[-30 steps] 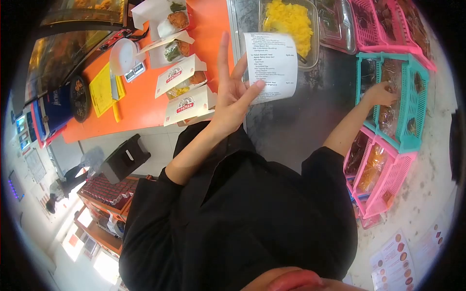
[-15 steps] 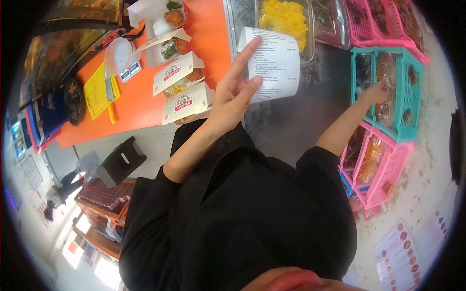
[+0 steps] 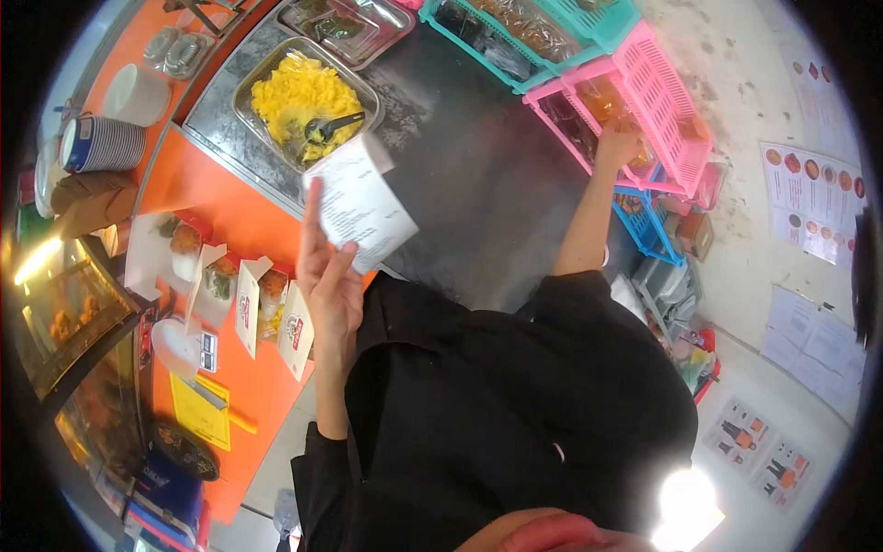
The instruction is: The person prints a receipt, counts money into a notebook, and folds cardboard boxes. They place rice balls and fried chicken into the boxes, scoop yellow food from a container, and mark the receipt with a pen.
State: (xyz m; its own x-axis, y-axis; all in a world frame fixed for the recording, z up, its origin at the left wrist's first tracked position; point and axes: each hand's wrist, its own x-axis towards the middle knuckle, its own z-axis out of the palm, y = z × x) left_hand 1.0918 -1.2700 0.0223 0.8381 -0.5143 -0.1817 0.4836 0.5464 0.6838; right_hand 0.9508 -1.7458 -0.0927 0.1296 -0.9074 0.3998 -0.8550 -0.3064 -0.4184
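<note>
My left hand (image 3: 331, 290) holds a printed paper slip (image 3: 361, 207), with the index finger stretched along its left edge and the thumb at its lower part. The slip is beside the clear tray of yellow scrambled food (image 3: 303, 97), whose black spoon lies inside. On the right, my right hand (image 3: 621, 147) reaches into a pink basket (image 3: 676, 110) and is at the orange packets (image 3: 600, 99) there. Its fingertips are partly hidden, so its grip is unclear.
Open food boxes (image 3: 296, 331) line the orange counter (image 3: 262, 405), near a scale (image 3: 209, 351) and a knife on a yellow board (image 3: 198, 414). A teal basket (image 3: 543, 64) adjoins the pink one; a blue basket (image 3: 648, 225) is below. Stacked cups (image 3: 110, 143) stand left.
My right hand has moved from the teal basket to the pink basket. The view has turned and shifted. My left hand still holds the slip, now tilted differently in view.
</note>
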